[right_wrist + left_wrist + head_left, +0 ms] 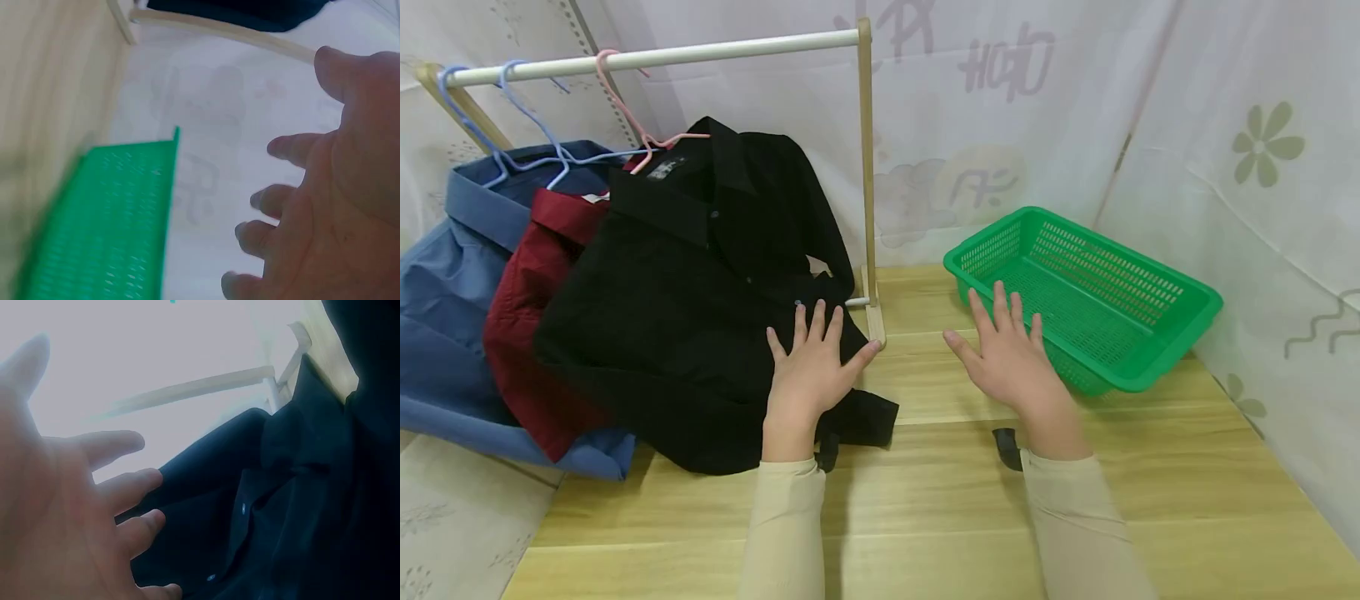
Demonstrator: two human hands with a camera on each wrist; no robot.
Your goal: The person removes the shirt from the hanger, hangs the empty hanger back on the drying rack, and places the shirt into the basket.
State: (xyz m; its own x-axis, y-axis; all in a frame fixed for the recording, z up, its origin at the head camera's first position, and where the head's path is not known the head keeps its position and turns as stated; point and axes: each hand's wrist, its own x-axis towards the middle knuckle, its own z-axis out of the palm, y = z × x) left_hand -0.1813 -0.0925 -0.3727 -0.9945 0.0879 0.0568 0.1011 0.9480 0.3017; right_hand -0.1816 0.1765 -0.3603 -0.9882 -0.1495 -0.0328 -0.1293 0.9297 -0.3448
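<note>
My left hand (808, 371), fingers spread, is in front of a black shirt (677, 292) that hangs from a pink hanger (625, 108). In the left wrist view its palm (56, 512) shows with nothing held, and the shirt's buttoned front lies beyond the fingers. My right hand (1011, 358) is also spread and holds nothing; it is nearest to a green plastic basket (1150, 375), overlapping its near rim in the head view. The right wrist view shows a gap between that hand's fingers and the basket (106, 206).
A white rail (737, 52) on wooden posts (867, 167) carries the shirts. Left of the black one hang a dark red shirt (546, 317) and a blue shirt (445, 292) with blue hangers (520, 100). Everything stands on a wooden table (917, 517) before printed white curtains (1000, 117).
</note>
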